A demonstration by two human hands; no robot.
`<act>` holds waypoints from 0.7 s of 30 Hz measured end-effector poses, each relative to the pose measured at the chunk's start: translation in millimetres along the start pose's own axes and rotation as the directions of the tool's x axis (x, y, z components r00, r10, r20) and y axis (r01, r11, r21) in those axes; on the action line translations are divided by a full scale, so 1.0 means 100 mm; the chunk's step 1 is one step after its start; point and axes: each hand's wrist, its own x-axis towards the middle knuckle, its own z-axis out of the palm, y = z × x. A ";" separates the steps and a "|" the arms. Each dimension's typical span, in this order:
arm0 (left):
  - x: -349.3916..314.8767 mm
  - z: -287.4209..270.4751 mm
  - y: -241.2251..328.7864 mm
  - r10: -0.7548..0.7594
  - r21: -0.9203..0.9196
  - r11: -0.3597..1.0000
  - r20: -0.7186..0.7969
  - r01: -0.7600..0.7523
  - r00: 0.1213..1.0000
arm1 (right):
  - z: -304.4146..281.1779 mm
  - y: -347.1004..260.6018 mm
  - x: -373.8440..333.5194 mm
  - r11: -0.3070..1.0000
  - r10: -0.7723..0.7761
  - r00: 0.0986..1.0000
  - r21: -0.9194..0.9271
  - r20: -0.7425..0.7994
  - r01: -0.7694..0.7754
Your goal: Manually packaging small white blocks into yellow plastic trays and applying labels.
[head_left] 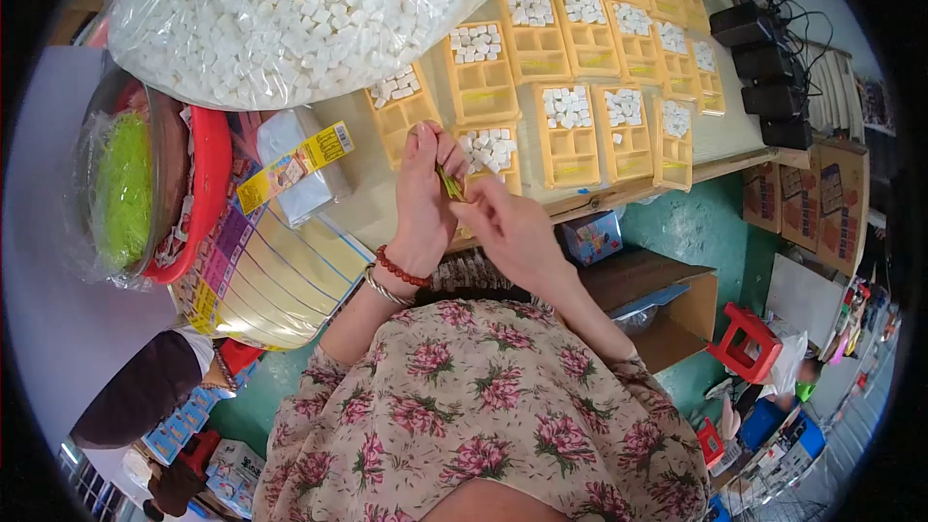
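The table (pixel 375 205) bears yellow trays (pixel 571 150) (compartmented) and a bag (pixel 193 24).

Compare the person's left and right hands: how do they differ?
The left hand extends up the picture; the right hand angles up and leftward. The left wears a red beaded bracelet and silvery bangle; the right shows neither. The left closes around thin yellowish strips; the right is at their lower end. Both are ungloved.

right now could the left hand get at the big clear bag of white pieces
Probably yes: the bag lies ahead and to the left of the left hand, with mainly a low yellow tray between. The hand holds thin yellow-green strips, though.
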 end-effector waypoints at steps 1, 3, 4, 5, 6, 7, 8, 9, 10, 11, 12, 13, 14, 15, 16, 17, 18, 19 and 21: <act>-0.01 0.01 -0.01 0.032 0.062 0.998 -0.020 -0.031 0.999 | 0.07 0.00 0.04 1.000 -0.004 1.000 -0.001 0.001 0.004; -0.02 -0.02 -0.01 0.071 0.122 0.990 -0.041 -0.065 0.997 | 0.16 0.00 0.09 0.986 -0.103 0.993 -0.138 -0.064 0.094; -0.02 -0.07 -0.02 0.088 0.136 0.988 -0.110 -0.073 0.990 | 0.14 -0.07 0.08 0.973 -0.138 0.990 -0.194 -0.041 0.128; -0.02 -0.11 -0.01 0.106 0.151 0.985 -0.178 -0.080 0.978 | 0.16 -0.06 0.09 0.972 -0.140 0.989 -0.194 -0.036 0.130; -0.02 -0.14 0.00 0.109 0.148 0.986 -0.182 -0.082 0.977 | 0.17 -0.03 0.09 0.952 -0.198 0.980 -0.242 -0.022 0.187; -0.03 -0.16 0.02 0.132 0.178 0.980 -0.227 -0.093 0.965 | 0.17 -0.01 0.09 0.926 -0.257 0.966 -0.286 -0.003 0.245; -0.03 -0.18 0.04 0.156 0.207 0.973 -0.272 -0.101 0.949 | 0.16 -0.02 0.08 0.926 -0.260 0.966 -0.284 0.003 0.250; -0.03 -0.20 0.07 0.160 0.206 0.973 -0.277 -0.105 0.947 | 0.15 -0.04 0.08 0.900 -0.280 0.958 -0.331 0.061 0.284; -0.04 -0.21 0.10 0.170 0.185 0.975 -0.276 -0.121 0.946 | 0.13 -0.05 0.07 0.870 -0.296 0.948 -0.377 0.120 0.319; -0.04 -0.22 0.13 0.180 0.164 0.977 -0.275 -0.138 0.945 | 0.10 -0.04 0.08 0.868 -0.298 0.946 -0.376 0.126 0.323; -0.04 -0.24 0.15 0.183 0.161 0.977 -0.279 -0.142 0.943 | 0.07 -0.03 0.09 0.859 -0.311 0.939 -0.380 0.145 0.343; -0.03 -0.25 0.17 0.219 0.165 0.970 -0.282 -0.178 0.934 | 0.03 -0.01 0.11 0.849 -0.325 0.932 -0.385 0.162 0.363; -0.03 -0.27 0.20 0.255 0.169 0.962 -0.285 -0.213 0.924 | -0.01 0.02 0.15 0.846 -0.329 0.929 -0.385 0.167 0.369; -0.03 -0.29 0.22 0.260 0.166 0.961 -0.287 -0.219 0.922 | -0.06 0.06 0.21 0.854 -0.370 0.924 -0.357 0.091 0.378; -0.05 -0.32 0.22 0.223 0.169 0.969 -0.273 -0.182 0.936 | -0.08 0.10 0.27 0.862 -0.404 0.915 -0.330 0.009 0.384; -0.08 -0.33 0.22 0.186 0.172 0.974 -0.258 -0.145 0.948 | -0.08 0.13 0.34 0.861 -0.406 0.914 -0.331 0.009 0.386; -0.11 -0.32 0.22 0.188 0.171 0.974 -0.256 -0.147 0.948 | -0.08 0.16 0.42 0.864 -0.355 0.935 -0.388 -0.016 0.322; -0.15 -0.31 0.22 0.134 0.146 0.985 -0.271 -0.097 0.953 | -0.08 0.17 0.48 0.861 -0.305 0.951 -0.441 -0.044 0.255; -0.18 -0.30 0.21 0.080 0.120 0.992 -0.281 -0.047 0.957 | -0.02 0.12 0.60 0.838 -0.320 0.947 -0.472 -0.019 0.274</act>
